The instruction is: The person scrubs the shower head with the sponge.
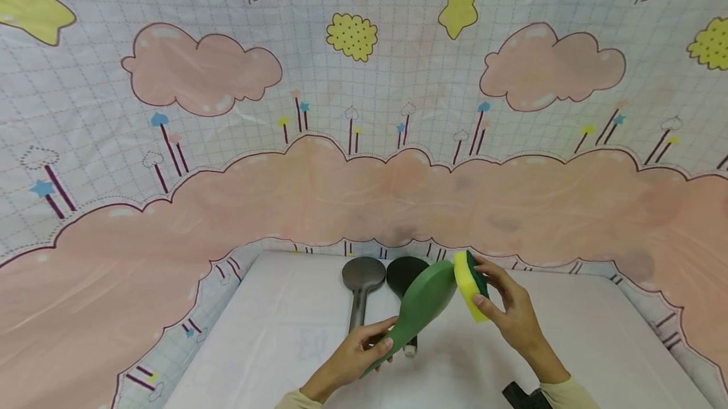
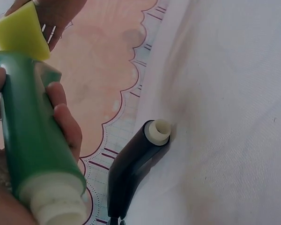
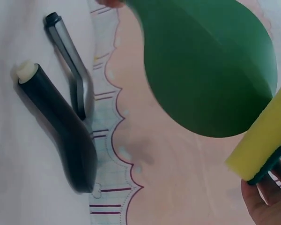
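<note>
My left hand (image 1: 364, 352) grips a green handheld shower head (image 1: 428, 295) by its handle, with the round head raised towards the upper right. A pale connector (image 2: 61, 206) shows at the handle's end in the left wrist view. In my right hand (image 1: 514, 314) is a sponge (image 1: 467, 286), yellow with a dark green scouring layer, pinched between thumb and fingers. Its yellow side meets the rim of the green head. On the white table behind lie a grey shower head (image 1: 364, 274) and a black shower head (image 3: 61, 126), the latter partly hidden by the green one in the head view.
The white table top (image 1: 267, 327) spreads around both hands. A patterned cloth (image 1: 364, 200) with clouds and stars rises behind the table and runs along its sides. A black object (image 1: 526, 396) sits by the right wrist.
</note>
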`<act>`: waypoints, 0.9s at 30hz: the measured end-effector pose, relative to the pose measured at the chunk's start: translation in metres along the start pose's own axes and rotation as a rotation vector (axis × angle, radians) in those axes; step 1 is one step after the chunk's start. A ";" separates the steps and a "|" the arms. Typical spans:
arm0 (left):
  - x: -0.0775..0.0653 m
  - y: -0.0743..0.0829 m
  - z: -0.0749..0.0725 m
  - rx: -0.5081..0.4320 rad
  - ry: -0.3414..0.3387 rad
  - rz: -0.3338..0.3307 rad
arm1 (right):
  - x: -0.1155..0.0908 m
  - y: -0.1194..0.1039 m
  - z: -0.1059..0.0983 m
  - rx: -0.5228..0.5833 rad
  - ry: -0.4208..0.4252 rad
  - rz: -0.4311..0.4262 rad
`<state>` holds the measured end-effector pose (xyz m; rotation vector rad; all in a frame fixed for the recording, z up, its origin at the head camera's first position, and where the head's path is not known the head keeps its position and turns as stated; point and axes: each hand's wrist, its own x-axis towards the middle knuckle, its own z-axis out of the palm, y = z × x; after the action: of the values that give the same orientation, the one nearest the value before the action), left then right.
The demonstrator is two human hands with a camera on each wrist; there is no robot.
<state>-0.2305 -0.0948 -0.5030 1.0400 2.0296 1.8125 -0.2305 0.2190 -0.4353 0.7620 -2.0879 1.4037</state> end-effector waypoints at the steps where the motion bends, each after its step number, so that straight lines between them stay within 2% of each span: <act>1: 0.000 0.000 0.000 0.019 0.012 0.001 | 0.000 0.000 0.000 -0.001 0.000 0.001; 11: 0.002 0.000 0.003 0.140 0.115 0.022 | 0.001 -0.005 -0.002 0.010 -0.015 -0.011; 17: 0.003 -0.001 0.004 0.206 0.178 -0.045 | 0.001 -0.010 -0.003 0.017 -0.028 -0.013; 22: 0.003 -0.001 0.005 0.208 0.160 -0.098 | 0.000 -0.014 -0.001 -0.013 -0.025 -0.032; 27: 0.004 -0.001 0.007 0.176 0.128 -0.120 | 0.000 -0.016 0.001 -0.125 0.012 -0.074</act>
<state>-0.2294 -0.0864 -0.5043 0.8423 2.3087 1.7060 -0.2193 0.2130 -0.4251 0.7695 -2.0945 1.2228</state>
